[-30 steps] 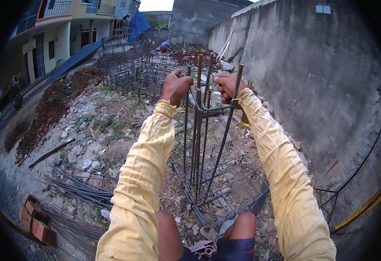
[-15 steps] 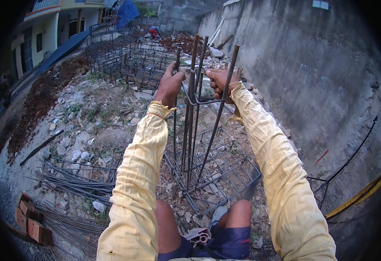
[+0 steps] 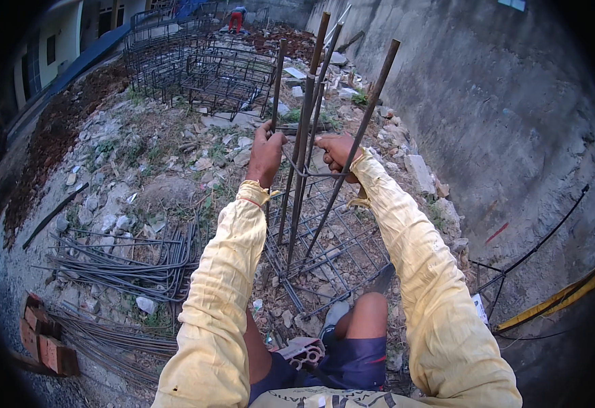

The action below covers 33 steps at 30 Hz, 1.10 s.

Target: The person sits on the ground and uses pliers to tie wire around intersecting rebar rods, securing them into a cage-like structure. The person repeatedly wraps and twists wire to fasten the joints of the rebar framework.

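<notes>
Several upright steel rebars [image 3: 302, 129] rise in front of me from a flat rebar mesh [image 3: 341, 262] on the ground. Around the upright bars lies a bent square steel stirrup [image 3: 328, 175]. On its left side, my left hand [image 3: 267, 156] has its fingers closed on the stirrup, beside the left upright bar. My right hand [image 3: 337, 151] is closed on the stirrup's right side, with its wrist behind the leaning right bar [image 3: 372, 109]. The far side of the stirrup is partly hidden by hands and bars.
Bundled rebar [image 3: 127, 265] and red bricks [image 3: 46, 336] lie at the left. Wire-like rebar cages [image 3: 209, 75] stand farther back, with a person in red trousers [image 3: 236, 20] beyond. A concrete wall [image 3: 501, 136] borders the right; rubble covers the ground.
Both hands have brought the stirrup lower along the upright bars, closer to the mesh. My view has tilted downward, and the bars' tops stand higher in the picture.
</notes>
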Each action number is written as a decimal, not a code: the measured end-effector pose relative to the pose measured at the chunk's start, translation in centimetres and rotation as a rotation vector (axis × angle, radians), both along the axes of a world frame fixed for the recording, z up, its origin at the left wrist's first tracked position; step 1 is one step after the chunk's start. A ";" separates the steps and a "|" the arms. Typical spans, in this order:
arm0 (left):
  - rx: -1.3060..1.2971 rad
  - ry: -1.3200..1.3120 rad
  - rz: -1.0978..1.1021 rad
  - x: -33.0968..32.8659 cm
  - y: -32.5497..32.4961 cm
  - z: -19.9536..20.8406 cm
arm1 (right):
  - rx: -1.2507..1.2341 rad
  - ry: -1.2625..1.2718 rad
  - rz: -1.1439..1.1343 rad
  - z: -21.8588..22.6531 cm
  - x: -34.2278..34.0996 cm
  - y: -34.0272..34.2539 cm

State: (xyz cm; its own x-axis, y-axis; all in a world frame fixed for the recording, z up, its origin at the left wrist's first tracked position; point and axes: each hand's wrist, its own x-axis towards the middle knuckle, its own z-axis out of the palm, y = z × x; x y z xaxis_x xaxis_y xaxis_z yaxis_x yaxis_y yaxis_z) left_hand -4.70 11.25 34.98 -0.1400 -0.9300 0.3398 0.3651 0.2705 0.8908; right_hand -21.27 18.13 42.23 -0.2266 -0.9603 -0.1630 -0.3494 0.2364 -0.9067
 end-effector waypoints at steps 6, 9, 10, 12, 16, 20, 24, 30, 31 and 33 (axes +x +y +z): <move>-0.003 0.015 -0.007 -0.3 0.8 -5.3 | -0.012 0.042 -0.043 -3.7 0.3 0.4; 0.033 0.001 0.134 -0.2 1.8 -5.6 | 0.001 0.052 -0.010 -3.6 0.3 -0.1; 0.070 0.021 0.197 -0.2 2.7 -5.9 | -0.017 -0.041 0.003 -3.7 0.1 0.4; 0.141 0.133 0.171 0.1 4.6 -7.0 | -0.244 0.067 -0.117 -3.9 -2.9 0.4; 0.089 0.149 -0.290 2.9 8.3 -10.5 | -0.968 -0.255 -0.356 0.7 -3.0 7.7; -0.026 0.112 -0.376 1.9 6.9 -11.8 | -1.003 -0.144 0.067 3.0 4.1 14.8; -0.038 0.146 -0.436 1.2 6.3 -11.4 | -0.819 0.354 0.104 1.7 8.2 12.1; -0.073 0.164 -0.377 -0.8 7.1 -10.5 | -0.679 -0.042 0.124 1.1 6.6 6.3; -0.068 0.163 -0.356 -0.8 7.2 -10.5 | -0.683 -0.081 0.144 0.7 6.4 6.2; -0.062 0.162 -0.314 -0.8 7.2 -10.6 | -0.693 -0.157 0.187 0.3 7.3 6.5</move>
